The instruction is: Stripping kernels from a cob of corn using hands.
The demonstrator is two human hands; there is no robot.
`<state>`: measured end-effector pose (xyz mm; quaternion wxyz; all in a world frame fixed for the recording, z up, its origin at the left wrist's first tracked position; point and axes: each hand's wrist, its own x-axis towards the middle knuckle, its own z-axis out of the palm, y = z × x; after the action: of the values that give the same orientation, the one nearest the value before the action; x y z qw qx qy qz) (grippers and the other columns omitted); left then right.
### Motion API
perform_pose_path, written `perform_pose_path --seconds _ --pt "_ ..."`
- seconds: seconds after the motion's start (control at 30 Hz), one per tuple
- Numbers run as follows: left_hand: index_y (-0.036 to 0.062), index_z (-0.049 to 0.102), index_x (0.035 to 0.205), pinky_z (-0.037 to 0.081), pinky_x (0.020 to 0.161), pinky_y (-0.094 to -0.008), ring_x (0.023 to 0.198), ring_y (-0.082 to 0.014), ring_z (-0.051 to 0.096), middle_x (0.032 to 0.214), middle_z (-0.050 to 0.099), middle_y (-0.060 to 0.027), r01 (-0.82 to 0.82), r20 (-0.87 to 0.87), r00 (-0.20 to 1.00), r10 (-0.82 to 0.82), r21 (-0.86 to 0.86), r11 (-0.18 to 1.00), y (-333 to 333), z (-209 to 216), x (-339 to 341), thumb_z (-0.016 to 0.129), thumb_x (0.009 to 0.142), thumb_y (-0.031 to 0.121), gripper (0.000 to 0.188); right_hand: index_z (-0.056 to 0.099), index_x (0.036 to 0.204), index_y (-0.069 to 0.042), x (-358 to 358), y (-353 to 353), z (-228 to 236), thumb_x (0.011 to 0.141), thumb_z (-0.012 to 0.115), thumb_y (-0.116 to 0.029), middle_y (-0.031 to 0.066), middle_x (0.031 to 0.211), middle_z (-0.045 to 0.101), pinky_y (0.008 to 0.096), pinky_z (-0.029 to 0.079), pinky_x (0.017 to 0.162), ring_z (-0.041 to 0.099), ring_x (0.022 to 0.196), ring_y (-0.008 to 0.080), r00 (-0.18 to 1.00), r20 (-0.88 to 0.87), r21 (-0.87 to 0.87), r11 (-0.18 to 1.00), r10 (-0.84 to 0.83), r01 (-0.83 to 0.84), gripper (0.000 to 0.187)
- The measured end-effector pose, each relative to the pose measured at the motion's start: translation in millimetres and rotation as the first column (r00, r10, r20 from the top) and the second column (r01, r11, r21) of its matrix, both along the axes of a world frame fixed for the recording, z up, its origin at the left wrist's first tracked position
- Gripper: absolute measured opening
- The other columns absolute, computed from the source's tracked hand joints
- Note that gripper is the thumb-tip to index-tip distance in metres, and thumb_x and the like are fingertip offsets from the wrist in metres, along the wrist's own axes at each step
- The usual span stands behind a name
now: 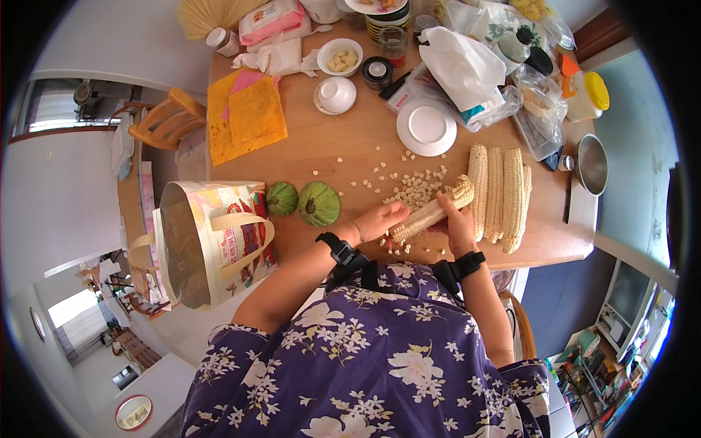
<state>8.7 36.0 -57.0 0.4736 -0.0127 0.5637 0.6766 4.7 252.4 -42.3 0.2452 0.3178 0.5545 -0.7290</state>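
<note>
A corn cob (432, 210) is held by both hands: the left hand (380, 220) is closed around its lower end, the right hand (458, 226) around its middle. Loose kernels (412, 186) are scattered just beyond the fingers. Three whole cobs (500, 193), beside the right fingers, are not yet stripped.

A single fisheye view from a head-worn camera looks steeply down, close above a wooden table (343, 139). The table runs toward twelve o'clock; the wearer's forearms enter from six o'clock. Straight edges bend near the dark round rim.
</note>
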Motion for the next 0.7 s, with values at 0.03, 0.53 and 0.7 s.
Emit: perform_pose_path --seconds 0.03,0.53,0.7 --pt "0.0040 0.047 0.106 0.048 0.050 -0.0254 0.063 -0.0144 0.060 0.079 0.058 -0.0068 0.000 -0.001 1.000 0.000 -0.001 1.000 -0.9 3.0 -1.7 0.041 0.095 0.042 0.040 0.055 0.102 0.000 -0.1 -0.1 0.1 0.083 0.063 -0.030 0.0111 0.086 0.063 0.0304 0.057 0.053 0.065 0.068 0.0215 1.000 -0.001 -0.001 1.000 0.000 0.000 0.037" --pt "0.0001 0.043 0.110 0.054 0.056 -0.0271 0.075 -0.0195 0.065 0.091 0.061 -0.0136 0.047 0.226 0.971 -0.080 0.149 0.988 -11.1 19.3 -7.4 0.055 0.091 0.030 0.038 0.056 0.101 0.000 -1.3 -0.8 4.5 0.083 0.063 -0.035 0.0111 0.083 0.063 0.0285 0.055 0.051 0.064 0.065 0.0202 1.000 0.007 0.019 1.000 0.013 -0.013 0.040" --pt "0.0001 0.043 0.110 0.053 0.055 -0.0267 0.074 -0.0194 0.065 0.091 0.060 -0.0121 0.129 0.090 0.987 -0.134 0.057 0.990 -9.4 16.8 -5.7 0.049 0.094 0.023 0.029 0.056 0.100 0.000 -2.0 -1.0 4.5 0.083 0.063 -0.035 0.0114 0.083 0.064 0.0287 0.054 0.051 0.064 0.063 0.0203 0.999 0.033 0.012 1.000 0.023 -0.023 0.040"
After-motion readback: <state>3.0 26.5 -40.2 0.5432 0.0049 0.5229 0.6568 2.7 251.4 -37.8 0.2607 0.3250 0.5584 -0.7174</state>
